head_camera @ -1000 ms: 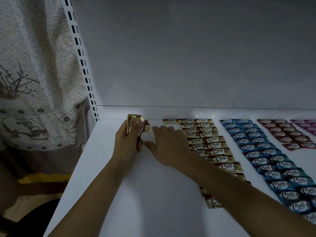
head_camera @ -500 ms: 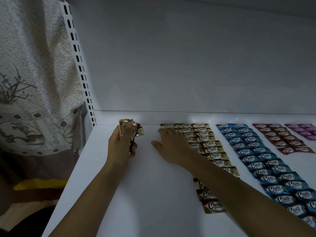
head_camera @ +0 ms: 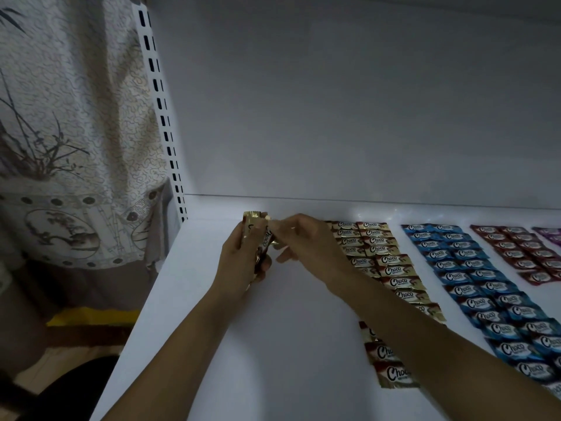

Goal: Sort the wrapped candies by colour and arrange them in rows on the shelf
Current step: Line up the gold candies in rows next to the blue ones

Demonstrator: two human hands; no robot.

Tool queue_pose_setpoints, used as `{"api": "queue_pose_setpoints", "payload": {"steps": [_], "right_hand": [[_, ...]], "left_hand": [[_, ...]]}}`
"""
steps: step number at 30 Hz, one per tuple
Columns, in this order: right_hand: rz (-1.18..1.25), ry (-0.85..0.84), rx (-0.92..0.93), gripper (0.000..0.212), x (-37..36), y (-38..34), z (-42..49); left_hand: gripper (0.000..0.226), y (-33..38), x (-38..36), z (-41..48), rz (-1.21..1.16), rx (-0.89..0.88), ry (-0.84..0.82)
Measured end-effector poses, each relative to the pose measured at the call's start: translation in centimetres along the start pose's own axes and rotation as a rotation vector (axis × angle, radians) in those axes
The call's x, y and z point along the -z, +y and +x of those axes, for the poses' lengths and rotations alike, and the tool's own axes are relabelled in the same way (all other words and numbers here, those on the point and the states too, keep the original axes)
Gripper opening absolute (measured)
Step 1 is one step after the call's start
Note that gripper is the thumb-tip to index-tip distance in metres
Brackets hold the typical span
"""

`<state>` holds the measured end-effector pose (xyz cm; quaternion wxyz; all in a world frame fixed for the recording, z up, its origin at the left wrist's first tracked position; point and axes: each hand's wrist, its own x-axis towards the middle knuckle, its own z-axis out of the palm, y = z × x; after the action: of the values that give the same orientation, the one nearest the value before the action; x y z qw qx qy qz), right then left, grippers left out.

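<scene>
Candies in gold wrappers (head_camera: 253, 225) are bunched upright in the left hand (head_camera: 239, 262), above the far left part of the shelf (head_camera: 273, 344). The left hand's fingers are curled round the bunch. The right hand (head_camera: 306, 241) is just beside it, its fingers bent and reaching to the top of the bunch, thumb held apart below. Whether those fingers pinch a wrapper cannot be told.

Right of the hands, gold rows (head_camera: 391, 268) lie flat on the shelf in two columns running far to near. The right forearm crosses over them, and more gold pieces show on its near side. Further right lie blue rows (head_camera: 473, 287), also two columns, reaching to the near right edge of view. Beyond these are red rows (head_camera: 525, 253), shorter and kept to the far side. Purple pieces (head_camera: 551, 235) are cut off at the right edge.

A plain back panel (head_camera: 334, 117) rises behind the shelf. A slotted upright (head_camera: 158, 95) stands at its left end, with a patterned curtain (head_camera: 76, 117) hanging further left.
</scene>
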<state>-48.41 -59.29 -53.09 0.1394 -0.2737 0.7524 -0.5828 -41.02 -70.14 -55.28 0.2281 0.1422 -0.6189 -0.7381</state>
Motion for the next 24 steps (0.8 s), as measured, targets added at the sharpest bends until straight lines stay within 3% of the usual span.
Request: {"api": "queue_pose_setpoints", "payload": {"steps": [3, 7, 11, 14, 18, 22, 24], "right_hand": [[0.045, 0.023, 0.015, 0.003, -0.1, -0.1, 0.0], [0.092, 0.065, 0.043, 0.008, 0.3, -0.3, 0.1], [0.257, 0.183, -0.117, 0.006, 1.8, -0.7, 1.1], [-0.128, 0.129, -0.069, 0.018, 3.0, -0.2, 1.7], [-0.543, -0.133, 0.037, 0.024, 2.8, 1.7, 1.1], [-0.743, 0.014, 0.149, 0.028, 3.6, 1.5, 0.2], [-0.913, 0.005, 0.169, 0.03, 3.6, 0.8, -1.2]], "left_hand": [[0.02, 0.2, 0.0, 0.0, 0.001, -0.01, 0.002], [0.019, 0.1, -0.1, 0.0, -0.011, 0.004, 0.006], [0.016, -0.1, 0.0, 0.2, 0.029, -0.017, 0.06], [0.019, -0.3, 0.6, 0.5, 0.054, -0.05, 0.152], [0.018, -0.5, 0.7, 0.6, 0.092, -0.048, 0.184], [0.022, -0.6, 0.5, 0.6, 0.107, -0.041, 0.164], [0.025, -0.6, 0.5, 0.6, 0.108, -0.044, 0.179]]}}
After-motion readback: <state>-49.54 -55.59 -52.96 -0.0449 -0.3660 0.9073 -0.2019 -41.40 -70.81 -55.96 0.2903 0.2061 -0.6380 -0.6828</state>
